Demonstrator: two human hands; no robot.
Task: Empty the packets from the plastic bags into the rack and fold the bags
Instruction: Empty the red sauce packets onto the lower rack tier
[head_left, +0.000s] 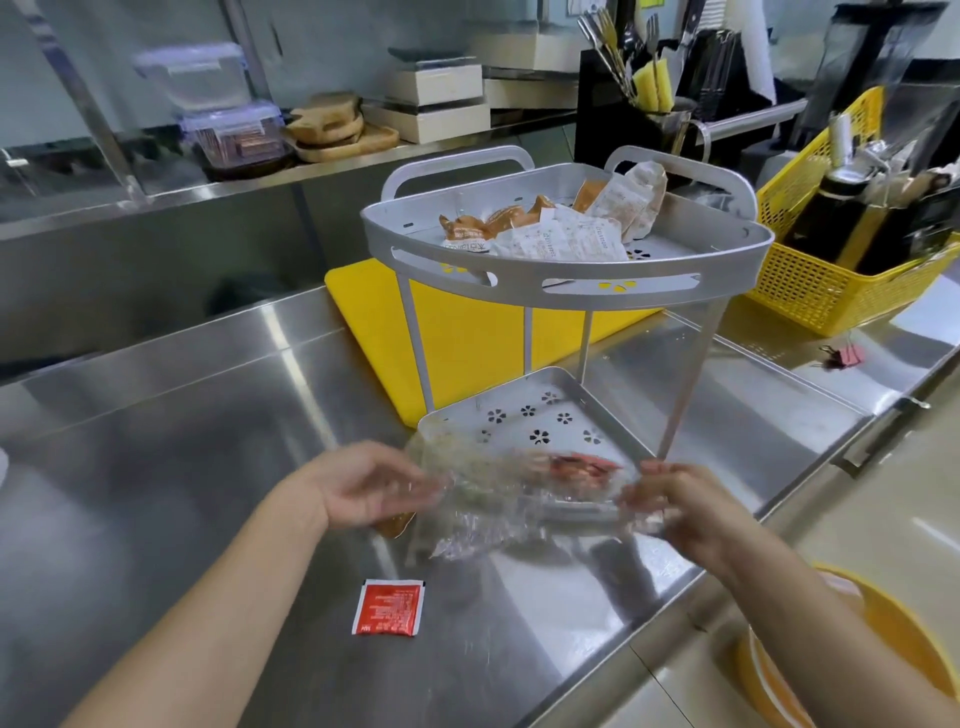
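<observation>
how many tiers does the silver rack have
2: the upper tier holds white and brown packets; the lower tier has red packets at its front edge, partly hidden behind the clear plastic bag.

Your bag (498, 499): clear, crinkled, red showing through. Packet (388, 607) on your counter (156, 441): red, white print. Counter: bare steel. Rack (566, 275): silver-grey, flower-shaped cutouts. Its top packets (561, 228): white and orange-brown. Board (467, 332) and basket (815, 280): yellow.
</observation>
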